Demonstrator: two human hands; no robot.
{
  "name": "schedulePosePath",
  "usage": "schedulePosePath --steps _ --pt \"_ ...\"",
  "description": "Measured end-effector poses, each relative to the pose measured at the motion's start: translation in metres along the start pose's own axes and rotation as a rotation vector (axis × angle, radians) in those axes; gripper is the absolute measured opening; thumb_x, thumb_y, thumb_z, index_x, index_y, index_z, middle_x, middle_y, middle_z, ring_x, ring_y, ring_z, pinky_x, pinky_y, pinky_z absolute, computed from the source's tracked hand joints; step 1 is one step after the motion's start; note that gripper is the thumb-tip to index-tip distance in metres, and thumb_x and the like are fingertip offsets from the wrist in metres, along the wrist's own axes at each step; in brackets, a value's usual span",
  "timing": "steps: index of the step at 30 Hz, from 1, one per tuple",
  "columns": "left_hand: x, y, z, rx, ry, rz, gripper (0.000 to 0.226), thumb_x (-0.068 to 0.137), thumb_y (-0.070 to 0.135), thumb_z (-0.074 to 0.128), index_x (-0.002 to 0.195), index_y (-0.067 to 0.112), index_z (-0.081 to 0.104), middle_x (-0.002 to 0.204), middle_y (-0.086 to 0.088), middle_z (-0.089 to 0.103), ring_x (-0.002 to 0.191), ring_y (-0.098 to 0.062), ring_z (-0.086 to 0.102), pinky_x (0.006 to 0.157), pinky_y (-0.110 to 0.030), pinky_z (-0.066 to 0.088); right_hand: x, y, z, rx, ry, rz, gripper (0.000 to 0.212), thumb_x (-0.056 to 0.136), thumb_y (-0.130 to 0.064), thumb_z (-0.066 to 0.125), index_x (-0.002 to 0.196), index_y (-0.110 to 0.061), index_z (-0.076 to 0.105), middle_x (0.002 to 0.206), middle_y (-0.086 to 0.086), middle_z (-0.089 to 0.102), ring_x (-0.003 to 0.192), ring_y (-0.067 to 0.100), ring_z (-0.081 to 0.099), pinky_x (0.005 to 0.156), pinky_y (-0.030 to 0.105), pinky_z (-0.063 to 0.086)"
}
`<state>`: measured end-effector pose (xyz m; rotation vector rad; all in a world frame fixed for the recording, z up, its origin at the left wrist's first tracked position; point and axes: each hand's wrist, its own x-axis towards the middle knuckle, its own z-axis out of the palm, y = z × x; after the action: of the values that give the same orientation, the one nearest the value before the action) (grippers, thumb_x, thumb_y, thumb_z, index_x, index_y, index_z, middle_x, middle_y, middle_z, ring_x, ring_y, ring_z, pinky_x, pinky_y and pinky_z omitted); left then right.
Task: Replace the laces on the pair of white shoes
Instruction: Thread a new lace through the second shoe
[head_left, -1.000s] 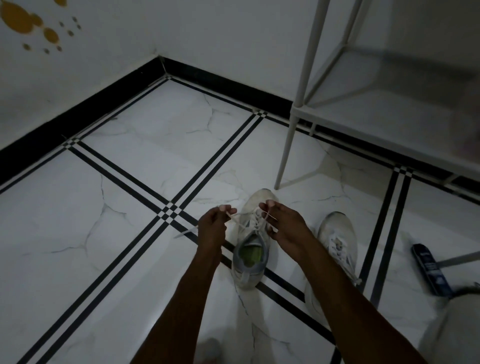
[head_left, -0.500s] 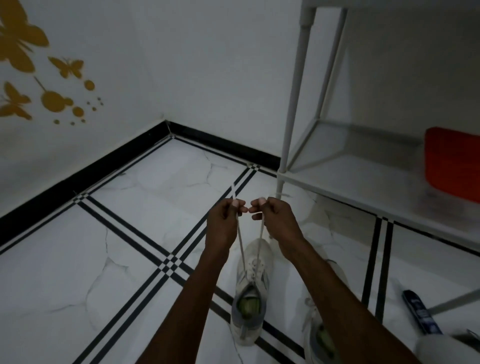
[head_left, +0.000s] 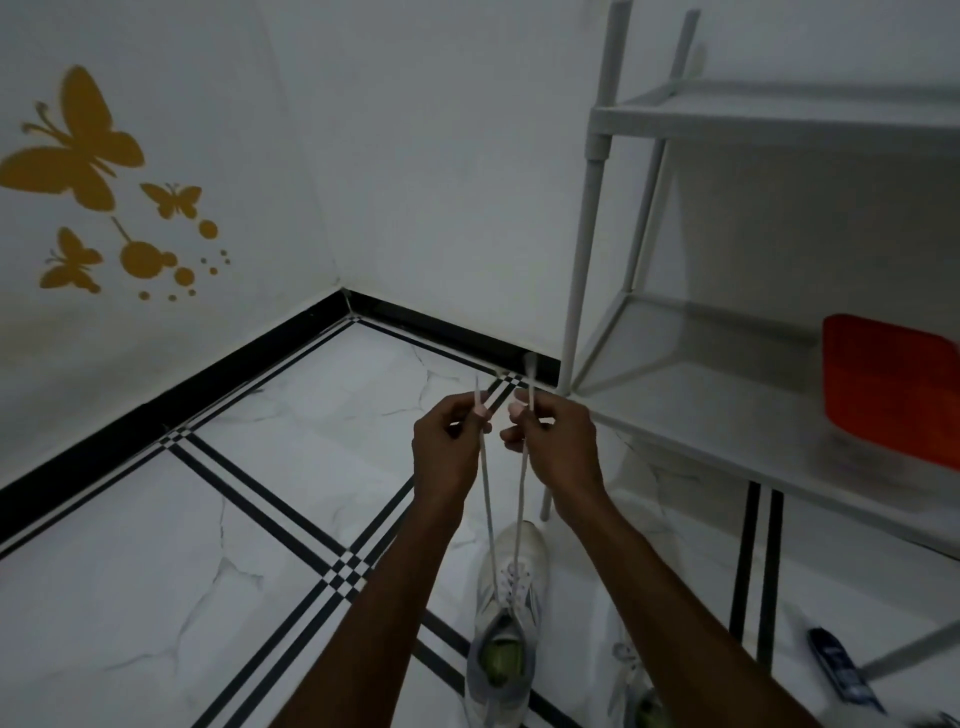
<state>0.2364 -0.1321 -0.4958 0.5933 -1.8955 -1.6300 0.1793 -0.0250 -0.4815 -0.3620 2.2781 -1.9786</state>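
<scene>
Two shoes stand on the floor (head_left: 156, 597). The left hand (head_left: 449, 447) and right hand (head_left: 558, 447) each pinch one lace end (head_left: 485, 499), pulled up from the left shoe (head_left: 506, 623); the second shoe (head_left: 631, 686) is beside it.

You will find no legible text, brand, number or sign anywhere in this view. The small dark blue flat packet (head_left: 844, 670) lying on the marble-patterned white floor tile (head_left: 156, 597) at lower right carries pale markings, but they are too blurred for you to read. The mustard-yellow butterfly-and-dot wall decal (head_left: 78, 150) on the white wall is pictorial only, no lettering. The flat orange-red rectangular object (head_left: 891, 387) on the grey plastic shelf rack (head_left: 727, 415) shows a plain face.
</scene>
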Motion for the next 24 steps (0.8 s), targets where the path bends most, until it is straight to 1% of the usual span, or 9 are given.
schedulePosePath --steps 3,6,8,10,12,13,15,17,24 --pt "0.000 0.001 0.000 -0.011 0.031 -0.019 0.016 0.099 0.028 0.065 0.110 0.022 0.074 0.091 0.005 0.076 0.088 -0.009 0.072 0.091 -0.045 0.059 0.000 -0.008 -0.004 0.049 0.025 -0.050 0.011 0.098 -0.014 0.060 0.103 -0.020 0.069 0.084 0.002 0.071 0.068 0.014 0.073 0.067 0.025 0.061" --pt "-0.004 0.004 0.000 -0.014 0.034 -0.013 0.017 0.099 0.035 0.064 0.104 0.023 0.076 0.088 0.004 0.076 0.088 -0.011 0.072 0.091 -0.045 0.059 0.000 -0.013 -0.005 0.034 0.013 -0.073 0.018 0.102 -0.023 0.054 0.100 -0.015 0.070 0.078 0.004 0.071 0.065 0.014 0.073 0.068 0.029 0.062" --pt "-0.006 0.006 0.000 -0.015 0.030 -0.015 0.019 0.099 0.035 0.065 0.106 0.022 0.077 0.091 0.005 0.077 0.090 -0.008 0.071 0.092 -0.042 0.059 0.000 -0.011 -0.001 -0.002 -0.014 -0.072 0.023 0.103 -0.031 0.051 0.105 -0.020 0.071 0.081 -0.001 0.072 0.073 0.009 0.072 0.076 0.032 0.062" --pt "-0.005 0.009 0.000 -0.027 0.017 -0.005 0.020 0.098 0.034 0.067 0.110 0.021 0.077 0.096 0.007 0.077 0.095 -0.008 0.071 0.092 -0.039 0.059 0.001 -0.010 0.001 -0.012 -0.047 -0.059 0.024 0.102 -0.036 0.051 0.108 -0.028 0.073 0.092 -0.015 0.072 0.089 0.002 0.069 0.087 0.035 0.059" --pt "-0.003 0.013 -0.001 -0.054 0.006 0.018 0.020 0.097 0.030 0.069 0.111 0.020 0.077 0.097 0.006 0.077 0.096 -0.007 0.071 0.087 -0.030 0.059 0.002 -0.012 0.004 0.010 -0.063 -0.053 0.021 0.101 -0.035 0.055 0.106 -0.032 0.075 0.097 -0.025 0.068 0.099 -0.001 0.064 0.094 0.035 0.055" --pt "-0.002 0.015 -0.002 -0.070 0.006 0.031 0.019 0.096 0.027 0.070 0.111 0.018 0.077 0.097 0.006 0.077 0.095 -0.006 0.070 0.082 -0.023 0.057 0.002 -0.015 0.005 0.038 -0.069 -0.044 0.019 0.100 -0.033 0.057 0.107 -0.032 0.075 0.098 -0.024 0.069 0.102 -0.001 0.063 0.096 0.034 0.054" --pt "-0.001 0.019 -0.005 -0.095 0.020 0.051 0.018 0.095 0.024 0.071 0.111 0.016 0.077 0.098 0.006 0.077 0.094 -0.005 0.070 0.075 -0.015 0.055 0.002 -0.020 0.006 0.133 -0.075 0.001 0.016 0.096 -0.032 0.064 0.107 -0.030 0.075 0.100 -0.017 0.072 0.101 0.001 0.065 0.096 0.032 0.054" --pt "0.000 0.020 -0.006 -0.109 0.028 0.055 0.019 0.095 0.025 0.071 0.111 0.016 0.076 0.099 0.005 0.076 0.095 -0.007 0.071 0.075 -0.015 0.055 0.003 -0.022 0.006 0.182 -0.066 0.015 0.015 0.093 -0.030 0.068 0.106 -0.027 0.076 0.100 -0.012 0.074 0.098 0.003 0.067 0.094 0.032 0.056" --pt "0.004 0.026 -0.008 -0.182 0.019 0.037 0.017 0.094 0.024 0.072 0.109 0.017 0.077 0.099 0.007 0.078 0.099 -0.004 0.070 0.079 -0.013 0.053 0.007 -0.024 0.006 0.072 -0.078 -0.024 0.019 0.091 -0.029 0.070 0.109 -0.027 0.076 0.097 -0.012 0.074 0.093 0.005 0.069 0.087 0.029 0.057"
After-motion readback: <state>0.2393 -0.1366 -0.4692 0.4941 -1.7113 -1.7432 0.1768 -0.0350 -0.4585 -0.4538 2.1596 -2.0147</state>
